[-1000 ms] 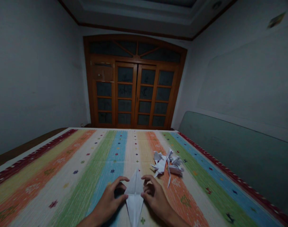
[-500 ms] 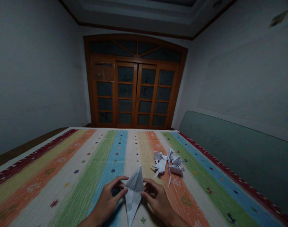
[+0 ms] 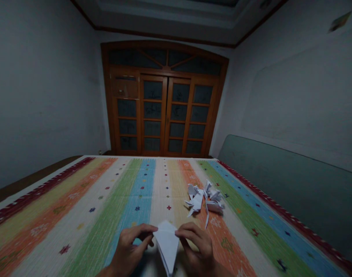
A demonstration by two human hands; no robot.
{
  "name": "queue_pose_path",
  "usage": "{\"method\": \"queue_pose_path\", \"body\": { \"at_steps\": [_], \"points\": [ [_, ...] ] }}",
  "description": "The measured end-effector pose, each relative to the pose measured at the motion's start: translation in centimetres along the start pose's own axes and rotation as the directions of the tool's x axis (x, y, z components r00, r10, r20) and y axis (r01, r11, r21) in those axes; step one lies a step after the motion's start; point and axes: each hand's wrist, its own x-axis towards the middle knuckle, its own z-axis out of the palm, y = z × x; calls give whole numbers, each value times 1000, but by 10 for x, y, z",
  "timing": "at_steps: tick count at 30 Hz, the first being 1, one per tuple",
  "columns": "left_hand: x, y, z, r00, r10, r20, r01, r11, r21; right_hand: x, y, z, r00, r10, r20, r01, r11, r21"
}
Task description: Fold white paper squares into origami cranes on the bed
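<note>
A partly folded piece of white paper (image 3: 168,244) is at the bottom centre, held up off a striped mat (image 3: 106,207). My left hand (image 3: 131,250) pinches its left edge with thumb and fingers. My right hand (image 3: 197,248) pinches its right edge. The paper's upper flap is folded down toward me, and its narrow tip points down between my wrists. A small pile of finished white paper figures (image 3: 205,199) lies on the mat just beyond and to the right of my right hand.
The striped mat covers a wide flat surface running to a wooden glazed door (image 3: 163,115) at the far end. A grey-green padded panel (image 3: 285,184) lines the right edge. Bare walls stand on both sides in a dim room.
The tall pointed flap of the paper has been folded down toward me, so the paper is shorter. Both hands have drawn slightly closer to me and lifted it.
</note>
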Motion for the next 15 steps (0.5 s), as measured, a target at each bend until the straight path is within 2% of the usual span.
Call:
{"method": "queue_pose_path", "body": {
  "at_steps": [3,5,10,15],
  "points": [
    [1,-4,-2,1000,25,13,-26,997,67,1,4,0,999,-35,30,35,999,-1],
    [3,-7,-3,998,9,60,-17,990,138,2,8,0,995,-31,99,32,999,-12],
    [4,-18,-1,979,-102,174,39,942,332,2,13,0,949,105,296,-89,994,-64],
    [2,-18,0,960,-101,261,0,932,362,4,7,-2,880,229,417,-207,973,-98]
  ]
}}
